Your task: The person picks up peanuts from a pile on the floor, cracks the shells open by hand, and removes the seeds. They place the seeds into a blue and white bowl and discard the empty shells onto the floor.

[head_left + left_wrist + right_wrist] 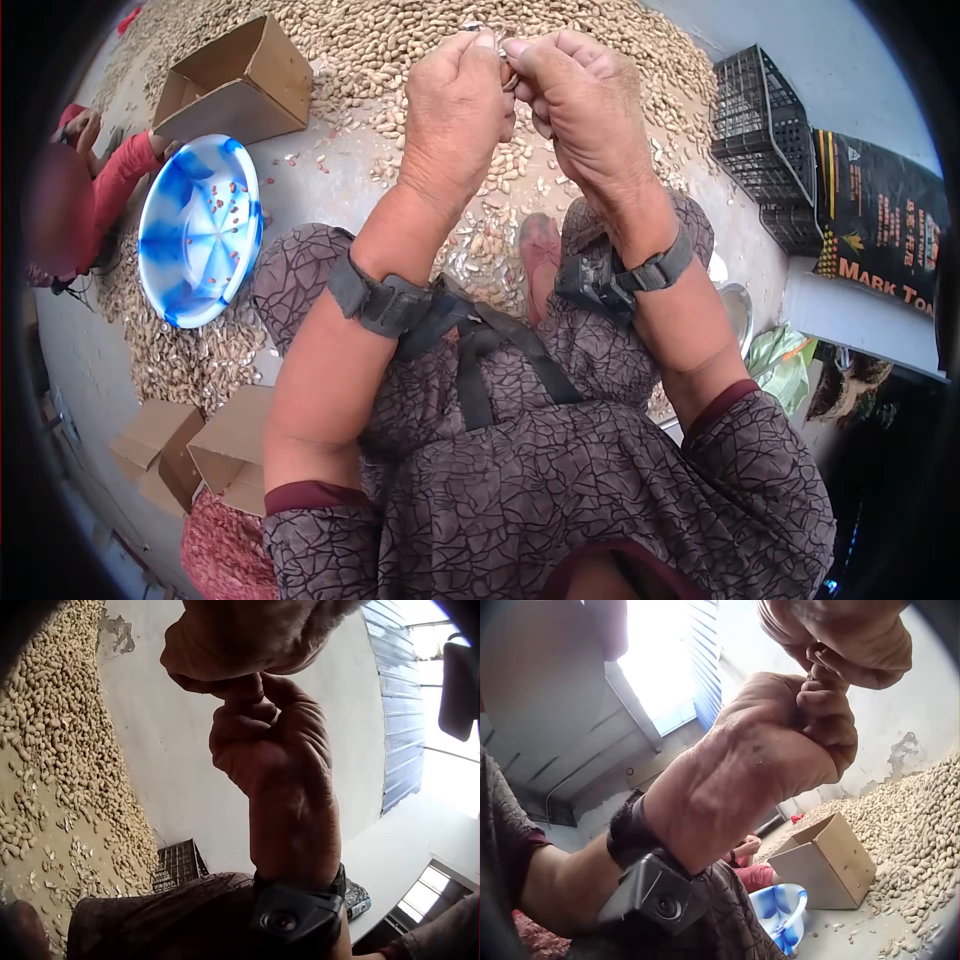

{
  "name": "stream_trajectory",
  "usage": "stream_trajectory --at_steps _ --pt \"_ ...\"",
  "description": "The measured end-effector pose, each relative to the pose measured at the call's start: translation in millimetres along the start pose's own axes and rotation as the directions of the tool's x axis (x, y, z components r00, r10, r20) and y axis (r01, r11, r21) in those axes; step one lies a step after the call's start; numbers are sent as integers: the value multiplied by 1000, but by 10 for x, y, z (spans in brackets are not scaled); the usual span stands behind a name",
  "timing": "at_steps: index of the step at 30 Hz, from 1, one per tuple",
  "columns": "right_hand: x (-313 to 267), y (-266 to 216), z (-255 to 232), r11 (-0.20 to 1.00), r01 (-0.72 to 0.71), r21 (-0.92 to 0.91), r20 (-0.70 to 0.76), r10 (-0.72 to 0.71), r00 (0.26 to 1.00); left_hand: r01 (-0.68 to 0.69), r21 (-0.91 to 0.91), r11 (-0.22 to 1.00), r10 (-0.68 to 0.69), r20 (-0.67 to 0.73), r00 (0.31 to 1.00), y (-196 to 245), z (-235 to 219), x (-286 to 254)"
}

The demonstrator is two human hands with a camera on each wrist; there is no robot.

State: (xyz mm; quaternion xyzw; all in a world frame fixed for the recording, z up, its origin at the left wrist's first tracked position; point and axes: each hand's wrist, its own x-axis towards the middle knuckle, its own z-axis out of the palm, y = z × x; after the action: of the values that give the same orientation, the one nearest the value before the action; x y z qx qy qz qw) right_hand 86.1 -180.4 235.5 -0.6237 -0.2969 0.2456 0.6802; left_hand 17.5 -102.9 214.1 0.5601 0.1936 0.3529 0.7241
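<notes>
Both hands meet in front of the body, above the floor strewn with peanuts. The left hand (450, 115) has its fingers curled in, with its thumb against the forefinger. Facing it, the right hand (592, 100) brings thumb and forefinger together right at the left fingertips. A small brown peanut (510, 78), mostly hidden by the fingers, is pinched between the two hands. In the left wrist view the right hand (274, 750) shows folded fingers; in the right wrist view the left hand (757, 750) is seen from the palm side, its fingers curled.
A large heap of unshelled peanuts (370, 45) spreads across the back. At left are a blue and white basin (180, 240) with a few red kernels, a cardboard box (235, 110) and another person's red sleeve (125, 180). Black crates (765, 125) stand at right.
</notes>
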Motion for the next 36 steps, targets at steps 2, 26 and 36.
stream_trajectory --at_steps 2,26,36 --pt "-51 -40 35 994 51 -101 0 -51 999 283 -44 958 -279 84 957 50 -35 -4" --pt "-214 56 -453 860 -47 -508 57 88 994 436 307 846 -528 593 608 -263 -315 84" --pt "-240 205 -596 738 25 -675 518 449 728 519 279 808 -590 413 694 -336 -487 227"
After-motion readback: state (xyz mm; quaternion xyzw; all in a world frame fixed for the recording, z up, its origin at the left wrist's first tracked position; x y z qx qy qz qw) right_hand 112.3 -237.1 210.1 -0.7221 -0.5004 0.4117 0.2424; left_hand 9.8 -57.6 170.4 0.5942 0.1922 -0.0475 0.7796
